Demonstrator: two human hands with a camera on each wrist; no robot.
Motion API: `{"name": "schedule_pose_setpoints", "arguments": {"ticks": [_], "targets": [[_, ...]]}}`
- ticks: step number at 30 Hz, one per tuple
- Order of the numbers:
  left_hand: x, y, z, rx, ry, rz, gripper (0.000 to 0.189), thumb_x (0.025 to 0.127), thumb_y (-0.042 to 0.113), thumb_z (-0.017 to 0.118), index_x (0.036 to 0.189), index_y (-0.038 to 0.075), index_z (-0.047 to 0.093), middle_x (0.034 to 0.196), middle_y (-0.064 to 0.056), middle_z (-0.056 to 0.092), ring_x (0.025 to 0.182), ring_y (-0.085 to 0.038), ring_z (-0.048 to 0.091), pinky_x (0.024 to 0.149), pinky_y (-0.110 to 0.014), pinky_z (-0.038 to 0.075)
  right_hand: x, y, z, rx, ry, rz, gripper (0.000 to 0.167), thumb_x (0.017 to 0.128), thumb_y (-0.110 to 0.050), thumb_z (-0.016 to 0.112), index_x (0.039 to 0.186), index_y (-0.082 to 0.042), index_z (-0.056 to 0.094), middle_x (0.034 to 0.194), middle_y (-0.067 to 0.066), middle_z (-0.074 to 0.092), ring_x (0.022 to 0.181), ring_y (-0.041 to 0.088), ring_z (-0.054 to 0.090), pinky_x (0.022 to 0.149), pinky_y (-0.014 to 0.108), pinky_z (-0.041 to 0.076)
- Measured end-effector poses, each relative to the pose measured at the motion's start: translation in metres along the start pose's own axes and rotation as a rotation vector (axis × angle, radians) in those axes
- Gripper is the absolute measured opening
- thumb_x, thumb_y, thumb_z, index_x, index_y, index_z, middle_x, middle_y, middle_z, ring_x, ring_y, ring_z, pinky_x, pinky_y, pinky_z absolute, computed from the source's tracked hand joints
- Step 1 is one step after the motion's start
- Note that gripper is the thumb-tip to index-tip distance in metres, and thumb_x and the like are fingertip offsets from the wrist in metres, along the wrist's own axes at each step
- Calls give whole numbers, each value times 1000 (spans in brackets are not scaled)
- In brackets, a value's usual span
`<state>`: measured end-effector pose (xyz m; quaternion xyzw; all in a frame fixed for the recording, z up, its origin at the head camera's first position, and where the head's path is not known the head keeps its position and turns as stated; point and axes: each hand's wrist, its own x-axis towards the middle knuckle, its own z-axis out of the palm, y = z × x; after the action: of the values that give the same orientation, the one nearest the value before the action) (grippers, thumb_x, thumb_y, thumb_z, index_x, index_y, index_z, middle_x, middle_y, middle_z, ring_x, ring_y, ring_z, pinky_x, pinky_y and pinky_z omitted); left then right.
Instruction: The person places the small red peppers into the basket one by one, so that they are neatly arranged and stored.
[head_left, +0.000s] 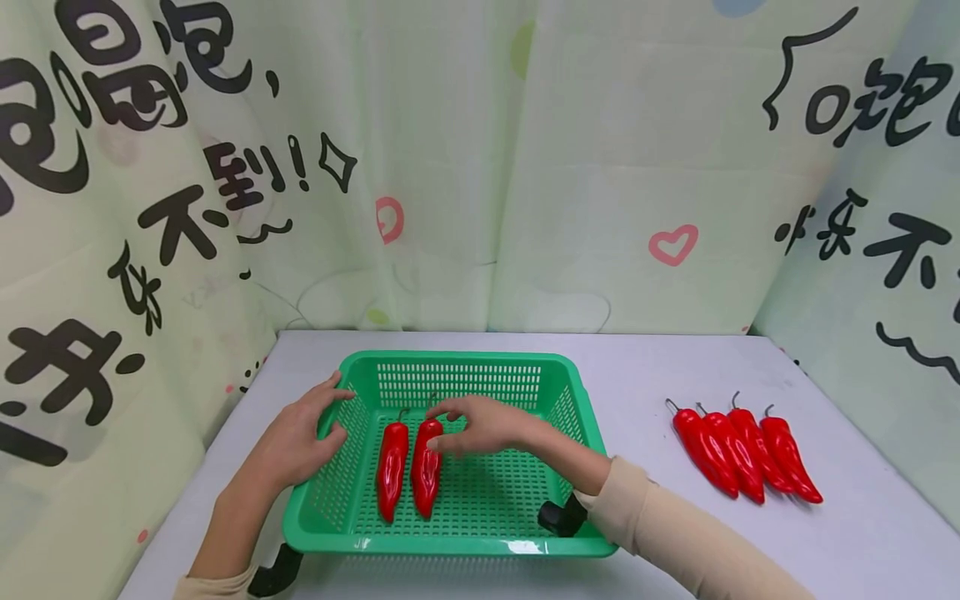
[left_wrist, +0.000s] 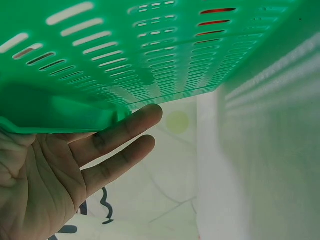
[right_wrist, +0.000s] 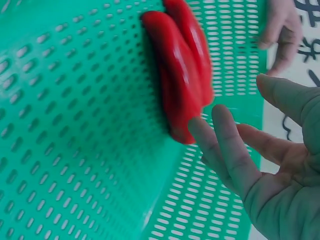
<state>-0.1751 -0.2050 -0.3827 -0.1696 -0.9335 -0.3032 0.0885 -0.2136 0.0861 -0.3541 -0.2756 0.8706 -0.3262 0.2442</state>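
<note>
Two glossy red peppers lie side by side in a green plastic basket, a left pepper and a right pepper, stems pointing to the far side. Over the stem end of the right one is my right hand, its fingers loosely spread. In the right wrist view, its fingertips are right at one end of the peppers, with nothing in the grasp. My left hand rests on the basket's left rim. The left wrist view has two of its fingers extended along the outer side of the basket.
Several more red peppers lie in a slanted row on the white table, right of the basket. A pale curtain with black writing hangs behind the table and along both sides.
</note>
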Motion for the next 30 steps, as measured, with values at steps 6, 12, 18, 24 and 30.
{"name": "schedule_pose_setpoints", "arguments": {"ticks": [6,12,18,24,30], "targets": [[-1,0,1,-1,2,-6,46,89,2,60,135,1,62,158,-25,40,140,-48,43,98,-59,49,-8,-3,-11,65,69,-30,52,99,-31,68,145,-10,56,144,23,53,91,28,75,82,34,56],[-2,0,0,-2,3,-12,46,89,2,60,135,1,62,158,-25,40,141,-48,42,100,-61,48,-18,-4,-23,94,138,-73,52,100,-32,66,146,-9,54,145,22,54,90,20,75,84,33,57],[1,-1,2,-10,5,-1,45,89,1,59,134,-1,62,157,-26,40,141,-48,42,102,-61,46,-27,-3,-32,133,180,-90,52,101,-33,64,147,-12,53,146,17,54,91,16,74,90,41,57],[-1,-1,3,-24,28,-15,44,88,0,60,132,0,63,156,-26,42,140,-48,43,99,-60,48,-37,-5,-36,163,240,-58,52,99,-36,66,147,-20,55,147,8,56,94,15,74,89,39,56],[1,-1,4,-42,57,-16,42,88,-1,60,130,-1,64,155,-26,43,140,-48,43,100,-59,47,-52,-7,-42,190,295,-53,53,99,-39,66,148,-20,54,147,9,56,96,15,73,90,42,55]]}}
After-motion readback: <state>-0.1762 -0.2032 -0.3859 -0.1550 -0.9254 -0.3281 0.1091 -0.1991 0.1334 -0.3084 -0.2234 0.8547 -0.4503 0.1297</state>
